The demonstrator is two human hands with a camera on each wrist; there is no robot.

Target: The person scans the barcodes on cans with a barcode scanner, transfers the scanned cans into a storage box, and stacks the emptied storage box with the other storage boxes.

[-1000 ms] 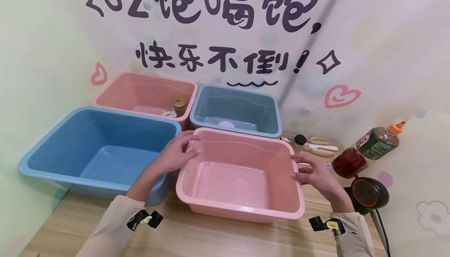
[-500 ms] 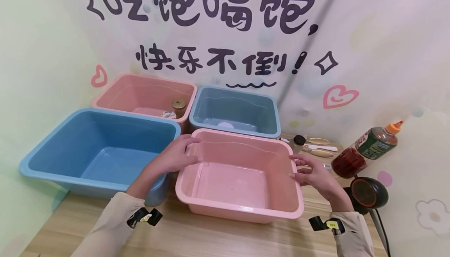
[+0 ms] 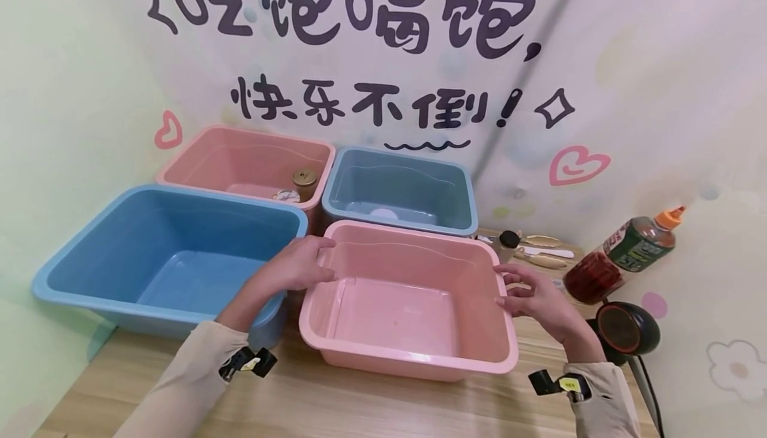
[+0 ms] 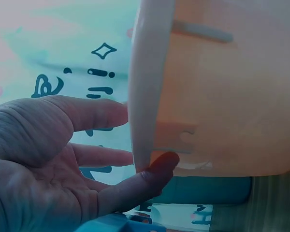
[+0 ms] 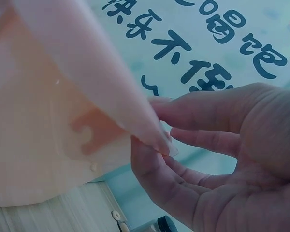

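A light pink plastic bin (image 3: 407, 363) stands empty on the wooden table (image 3: 359, 405), near its front edge. My left hand (image 3: 317, 261) holds its left rim near the far corner. In the left wrist view the thumb (image 4: 154, 169) presses under the rim of the pink bin (image 4: 222, 96) while the fingers (image 4: 106, 111) reach past its edge. My right hand (image 3: 509, 291) holds the right rim. In the right wrist view that hand (image 5: 159, 130) pinches the thin rim of the pink bin (image 5: 48, 121) between fingertips.
A large blue bin (image 3: 78, 285) sits close on the left. Behind are a second pink bin (image 3: 198, 158) holding a small brass-lidded jar (image 3: 305, 182) and a grey-blue bin (image 3: 467, 192). To the right lie small utensils (image 3: 542, 251), a sauce bottle (image 3: 623, 255) and a round black device (image 3: 626, 328) with a cable.
My left hand has slid slightly toward me along the rim. The pink bin and my right hand stay almost where they were.
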